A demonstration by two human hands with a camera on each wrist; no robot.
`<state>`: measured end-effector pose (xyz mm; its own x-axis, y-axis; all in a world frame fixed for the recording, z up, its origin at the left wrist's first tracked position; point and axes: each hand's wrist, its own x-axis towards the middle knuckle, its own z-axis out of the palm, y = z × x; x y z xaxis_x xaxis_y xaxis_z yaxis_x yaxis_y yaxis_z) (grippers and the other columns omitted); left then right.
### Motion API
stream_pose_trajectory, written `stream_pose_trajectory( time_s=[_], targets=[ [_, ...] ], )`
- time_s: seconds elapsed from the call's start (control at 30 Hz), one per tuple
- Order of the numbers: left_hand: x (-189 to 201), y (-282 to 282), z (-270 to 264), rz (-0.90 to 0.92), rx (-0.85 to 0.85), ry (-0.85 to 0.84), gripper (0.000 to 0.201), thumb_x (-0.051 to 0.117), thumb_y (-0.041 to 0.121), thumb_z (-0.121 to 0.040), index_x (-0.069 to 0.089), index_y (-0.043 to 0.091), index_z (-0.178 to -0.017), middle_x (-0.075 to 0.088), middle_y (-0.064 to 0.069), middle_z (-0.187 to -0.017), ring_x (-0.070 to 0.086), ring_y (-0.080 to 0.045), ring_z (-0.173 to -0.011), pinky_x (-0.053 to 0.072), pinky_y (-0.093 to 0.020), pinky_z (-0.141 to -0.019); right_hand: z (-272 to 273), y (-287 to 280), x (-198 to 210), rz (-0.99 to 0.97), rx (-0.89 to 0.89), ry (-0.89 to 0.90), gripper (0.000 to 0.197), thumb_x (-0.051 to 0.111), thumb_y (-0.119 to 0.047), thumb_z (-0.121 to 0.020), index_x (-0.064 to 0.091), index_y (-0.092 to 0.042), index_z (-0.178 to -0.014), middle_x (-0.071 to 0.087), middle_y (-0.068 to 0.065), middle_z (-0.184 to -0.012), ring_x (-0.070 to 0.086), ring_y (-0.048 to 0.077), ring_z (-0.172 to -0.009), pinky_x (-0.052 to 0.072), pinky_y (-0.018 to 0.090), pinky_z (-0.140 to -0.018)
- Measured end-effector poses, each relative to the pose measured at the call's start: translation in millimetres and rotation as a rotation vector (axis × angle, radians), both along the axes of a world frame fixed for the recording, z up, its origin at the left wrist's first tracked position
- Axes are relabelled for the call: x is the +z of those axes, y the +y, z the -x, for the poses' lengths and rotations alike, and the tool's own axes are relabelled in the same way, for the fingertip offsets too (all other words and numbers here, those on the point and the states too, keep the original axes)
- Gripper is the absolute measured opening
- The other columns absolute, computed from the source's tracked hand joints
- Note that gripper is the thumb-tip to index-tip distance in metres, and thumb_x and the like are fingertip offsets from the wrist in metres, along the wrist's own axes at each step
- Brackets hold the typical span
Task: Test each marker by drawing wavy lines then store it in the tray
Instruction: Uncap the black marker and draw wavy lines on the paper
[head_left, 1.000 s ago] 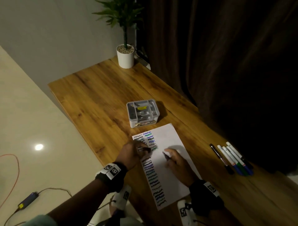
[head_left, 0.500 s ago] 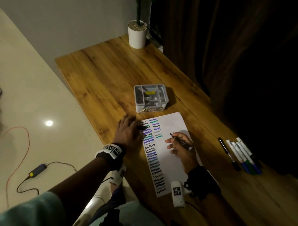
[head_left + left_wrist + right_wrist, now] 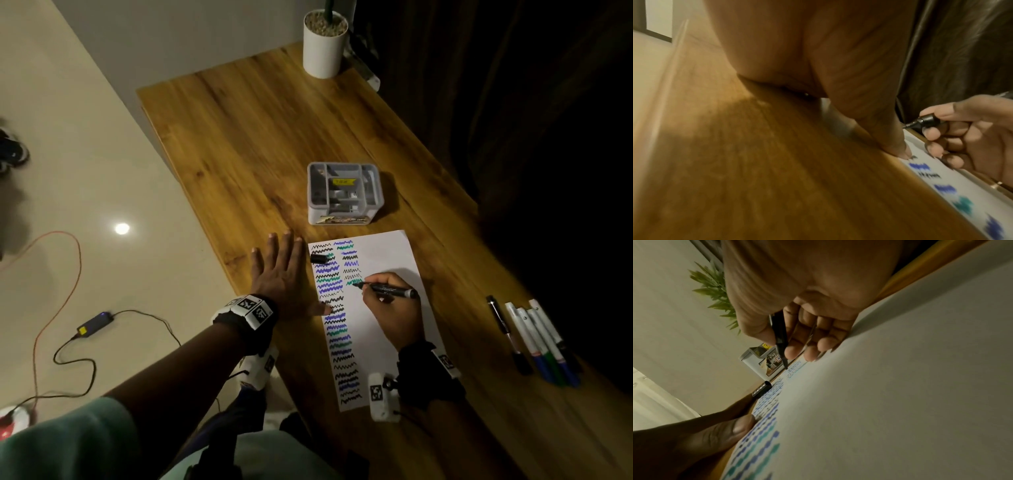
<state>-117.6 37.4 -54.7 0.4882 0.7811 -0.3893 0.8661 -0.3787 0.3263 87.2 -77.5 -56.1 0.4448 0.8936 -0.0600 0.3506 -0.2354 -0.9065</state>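
Here we see the right hand [image 3: 394,308] in the lower middle of the head view, its fingers curled around a black marker [image 3: 387,288] in a writing grip, the tip down on the sheet of paper [image 3: 387,253] just below a green squiggle in the second column. The left hand [image 3: 281,274] lies to the left of it, fingers straight and spread flat on the bench [image 3: 239,137], its thumb [image 3: 898,146] touching the paper's left edge. The wavy lines [image 3: 332,308] in black, blue and green run down the sheet's left side. A black cap [image 3: 320,258] lies on the paper's upper left corner, just beside the left fingertips. Above the sheet, near the frame's centre, stands the grey tray [image 3: 344,193] with its compartments. At the lower right, well apart from the paper, a row of markers [image 3: 534,339] lies side by side on the bench. A white plant pot [image 3: 323,44] stands at the top of the frame.
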Motion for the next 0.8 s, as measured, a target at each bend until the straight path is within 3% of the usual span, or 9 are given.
stream_pose_trajectory(
  time_s=[0.13, 0.37, 0.57, 0.8],
  targets=[
    [-0.6, -1.2, 1.4, -0.004, 0.006, -0.005, 0.153, 0.032, 0.105, -0.037, -0.018, 0.019, -0.154, -0.025, -0.006, -0.163, -0.028, -0.033, -0.147, -0.014, -0.065, -0.116, 2.0, -0.2, -3.8, -0.002, 0.068, -0.084, 0.01, 0.074, -0.009, -0.085, 0.07, -0.01, -0.094, 0.075, -0.005, -0.093, 0.071, 0.001, -0.094, 0.057, 0.014, -0.082],
    [0.5, -0.2, 1.4, 0.011, -0.006, 0.007, 0.151, 0.041, 0.103, -0.044, -0.021, 0.018, -0.153, -0.028, -0.007, -0.162, -0.031, -0.034, -0.146, -0.013, -0.066, -0.115, 4.8, -0.6, -8.3, 0.008, 0.094, -0.131, 0.011, 0.075, -0.013, -0.085, 0.068, -0.014, -0.093, 0.075, -0.004, -0.098, 0.072, 0.009, -0.101, 0.059, 0.023, -0.084],
    [3.0, -0.4, 0.9, 0.008, -0.012, 0.021, 0.15, 0.046, 0.101, -0.048, -0.021, 0.018, -0.153, -0.029, -0.007, -0.162, -0.03, -0.034, -0.146, -0.014, -0.066, -0.115, 4.4, -4.0, -11.5, 0.016, 0.113, -0.131, 0.014, 0.075, -0.014, -0.086, 0.066, -0.017, -0.096, 0.075, -0.005, -0.103, 0.07, 0.009, -0.107, 0.059, 0.02, -0.086],
    [1.3, -0.3, 0.9, 0.0, -0.014, 0.025, 0.15, 0.046, 0.102, -0.048, -0.021, 0.019, -0.153, -0.028, -0.006, -0.162, -0.03, -0.033, -0.147, -0.016, -0.065, -0.115, 4.8, -3.9, -9.2, 0.012, 0.106, -0.096, 0.014, 0.074, -0.013, -0.087, 0.066, -0.013, -0.098, 0.075, 0.001, -0.104, 0.07, 0.012, -0.107, 0.06, 0.025, -0.087]
  ],
)
